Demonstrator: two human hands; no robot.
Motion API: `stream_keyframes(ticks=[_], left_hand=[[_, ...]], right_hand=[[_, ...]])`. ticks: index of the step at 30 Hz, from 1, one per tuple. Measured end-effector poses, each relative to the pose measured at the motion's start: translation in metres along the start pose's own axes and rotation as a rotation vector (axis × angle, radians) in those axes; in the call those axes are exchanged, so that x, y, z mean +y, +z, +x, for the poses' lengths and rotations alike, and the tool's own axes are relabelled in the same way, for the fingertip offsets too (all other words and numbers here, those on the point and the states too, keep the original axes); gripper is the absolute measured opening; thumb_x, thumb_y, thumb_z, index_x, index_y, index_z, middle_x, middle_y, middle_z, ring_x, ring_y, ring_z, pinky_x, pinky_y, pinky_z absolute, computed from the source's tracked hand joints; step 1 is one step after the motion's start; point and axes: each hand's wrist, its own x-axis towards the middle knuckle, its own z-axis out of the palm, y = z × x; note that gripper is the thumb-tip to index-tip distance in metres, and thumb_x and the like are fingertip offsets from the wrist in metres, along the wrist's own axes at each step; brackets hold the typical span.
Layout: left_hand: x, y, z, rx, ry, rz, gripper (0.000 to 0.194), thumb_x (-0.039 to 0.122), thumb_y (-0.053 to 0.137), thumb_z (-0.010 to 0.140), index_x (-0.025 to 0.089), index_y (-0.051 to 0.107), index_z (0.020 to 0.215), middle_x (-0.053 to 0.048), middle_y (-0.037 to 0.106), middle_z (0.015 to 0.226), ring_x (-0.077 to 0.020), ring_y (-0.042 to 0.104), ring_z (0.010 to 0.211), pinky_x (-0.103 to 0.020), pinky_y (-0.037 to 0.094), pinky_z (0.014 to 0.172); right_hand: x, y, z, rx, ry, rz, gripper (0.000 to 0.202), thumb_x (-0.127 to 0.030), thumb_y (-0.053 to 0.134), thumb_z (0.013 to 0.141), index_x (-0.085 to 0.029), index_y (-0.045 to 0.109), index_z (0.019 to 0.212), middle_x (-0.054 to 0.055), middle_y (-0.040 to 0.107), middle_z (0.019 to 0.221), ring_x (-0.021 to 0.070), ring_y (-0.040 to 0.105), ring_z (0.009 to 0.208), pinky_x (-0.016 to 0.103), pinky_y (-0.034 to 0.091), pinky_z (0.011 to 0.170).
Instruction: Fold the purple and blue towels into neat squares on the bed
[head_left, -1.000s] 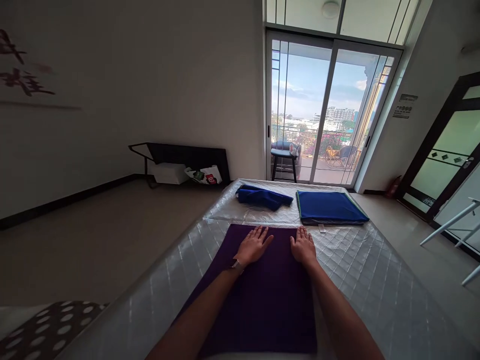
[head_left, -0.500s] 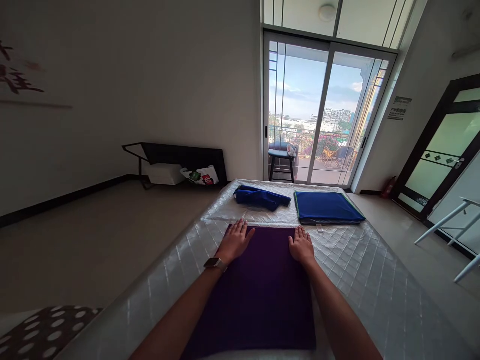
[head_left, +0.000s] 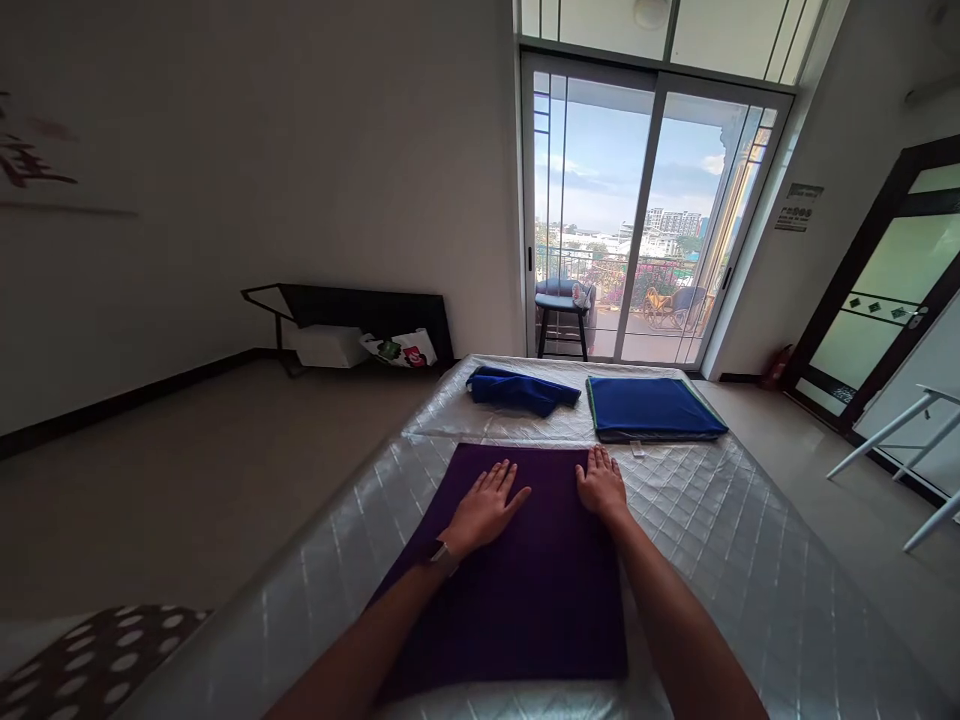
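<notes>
A dark purple folded cloth lies flat on the quilted, plastic-covered mattress. On the cloth's upper left part rests my left hand, palm down with fingers spread; a watch is on that wrist. My right hand lies flat at the cloth's upper right corner, its fingers stretched out. Neither hand grips anything. Beyond the purple cloth, a crumpled blue cloth is at the left and a neatly folded blue cloth with a green edge is at the right.
A black frame with a white box and a plastic bag stands by the wall. Sliding glass doors are ahead. A white stool is at the right, a polka-dot fabric at the lower left.
My left hand has slid right and slightly nearer to me, from the purple cloth's upper left corner onto its surface. My right hand has stayed at the upper right corner.
</notes>
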Motion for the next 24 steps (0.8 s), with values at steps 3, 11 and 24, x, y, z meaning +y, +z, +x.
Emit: stream_keyframes(ticks=[3, 11, 24], left_hand=[[-0.056, -0.003, -0.020, 0.007, -0.083, 0.057, 0.076, 0.060, 0.019, 0.098, 0.010, 0.036, 0.153, -0.016, 0.032, 0.160, -0.0271, 0.026, 0.151, -0.045, 0.024, 0.121], [-0.067, -0.008, -0.035, 0.018, -0.179, 0.064, 0.081, 0.060, 0.016, 0.098, 0.003, 0.032, 0.153, -0.020, 0.032, 0.160, -0.0274, 0.031, 0.149, -0.045, 0.027, 0.120], [-0.057, -0.029, -0.023, 0.036, -0.223, 0.052, 0.084, 0.064, 0.018, 0.096, 0.003, 0.039, 0.150, -0.022, 0.039, 0.156, -0.0331, 0.033, 0.147, -0.051, 0.028, 0.120]], right_hand=[[0.000, 0.001, 0.001, -0.003, 0.000, -0.002, 0.068, -0.042, 0.025, 0.101, -0.006, 0.020, 0.158, 0.011, 0.017, 0.165, 0.0177, 0.011, 0.154, 0.036, 0.007, 0.123], [-0.007, -0.011, -0.011, 0.086, -0.022, -0.032, 0.062, -0.033, 0.026, 0.102, -0.010, 0.016, 0.159, 0.012, 0.024, 0.164, 0.0210, 0.017, 0.153, 0.041, 0.006, 0.123], [-0.005, 0.003, -0.071, -0.010, -0.032, -0.010, 0.067, -0.041, 0.025, 0.101, -0.005, 0.021, 0.158, 0.011, 0.016, 0.165, 0.0204, 0.010, 0.154, 0.037, 0.008, 0.123]])
